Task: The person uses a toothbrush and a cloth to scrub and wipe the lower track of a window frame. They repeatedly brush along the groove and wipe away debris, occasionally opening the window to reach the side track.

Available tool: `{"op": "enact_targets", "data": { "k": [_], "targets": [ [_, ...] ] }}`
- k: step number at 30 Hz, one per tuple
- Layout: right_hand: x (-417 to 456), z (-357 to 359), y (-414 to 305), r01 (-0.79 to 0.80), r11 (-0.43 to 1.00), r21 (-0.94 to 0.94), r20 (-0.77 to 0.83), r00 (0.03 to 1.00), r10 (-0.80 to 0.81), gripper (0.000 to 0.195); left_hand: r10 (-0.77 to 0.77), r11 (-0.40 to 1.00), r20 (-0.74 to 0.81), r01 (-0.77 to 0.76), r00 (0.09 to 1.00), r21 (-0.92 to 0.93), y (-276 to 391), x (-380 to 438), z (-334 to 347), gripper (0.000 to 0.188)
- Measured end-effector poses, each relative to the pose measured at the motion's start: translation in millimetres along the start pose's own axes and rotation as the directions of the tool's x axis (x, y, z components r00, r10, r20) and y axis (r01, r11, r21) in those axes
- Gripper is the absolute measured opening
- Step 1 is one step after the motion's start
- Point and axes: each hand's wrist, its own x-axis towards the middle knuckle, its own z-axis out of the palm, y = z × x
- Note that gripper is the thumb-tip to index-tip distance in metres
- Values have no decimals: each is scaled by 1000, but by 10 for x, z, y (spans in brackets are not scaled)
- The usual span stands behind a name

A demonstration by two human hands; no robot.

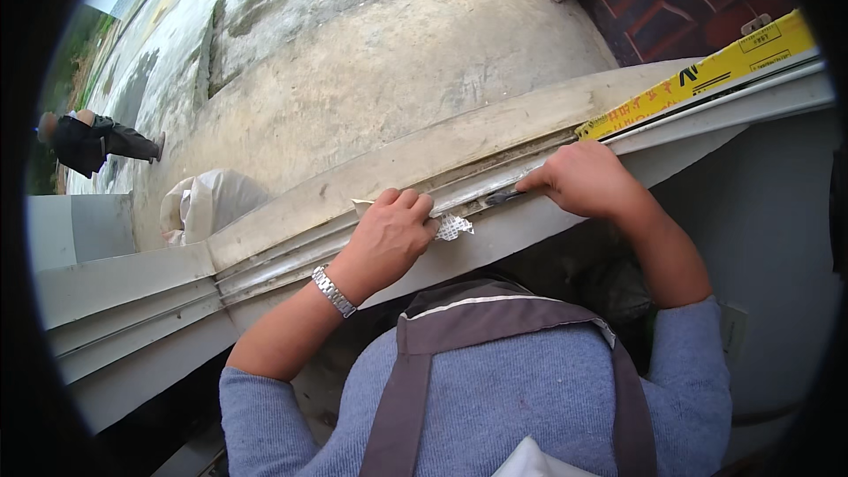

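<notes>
My left hand (396, 238), with a silver watch (333, 291) at its wrist, is closed on a crumpled piece of patterned white sheet (454, 228) at the metal window track (457, 193). A pale corner of thin material shows behind its fingers. To the right, my right hand (583, 179) grips a small dark tool (505, 197), whose tip lies on the near edge of the track; the tool's exact kind is not plain. Dirt marks the track between the two hands. A yellow printed strip (695, 83) covers the frame to the right of my right hand.
A pale sill (298, 218) runs along the far side of the track. Beyond it are concrete ground (397, 73), a white sack (209, 202) and a dark red door (682, 6). A person (99, 139) stands outside at the far left.
</notes>
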Motion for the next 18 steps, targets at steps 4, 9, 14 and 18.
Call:
{"op": "enact_targets", "data": {
  "k": [4, 9, 14, 18],
  "targets": [
    [99, 51, 35, 31, 994, 100, 34, 999, -35, 26, 14, 1000, -31, -15, 999, -18, 0, 5, -14, 19],
    [225, 204, -154, 82, 965, 249, 39, 995, -94, 27, 7, 1000, -38, -7, 999, -6, 8, 8, -28, 17],
    [145, 247, -265, 104, 941, 321, -59, 994, -90, 26, -21, 999, -23, 20, 1000, -44, -6, -42, -32, 13],
    [-114, 151, -144, 43, 963, 267, -134, 991, -7, 25, -14, 998, -68, 10, 998, -61, -10, -47, 7, 10]
  ]
}}
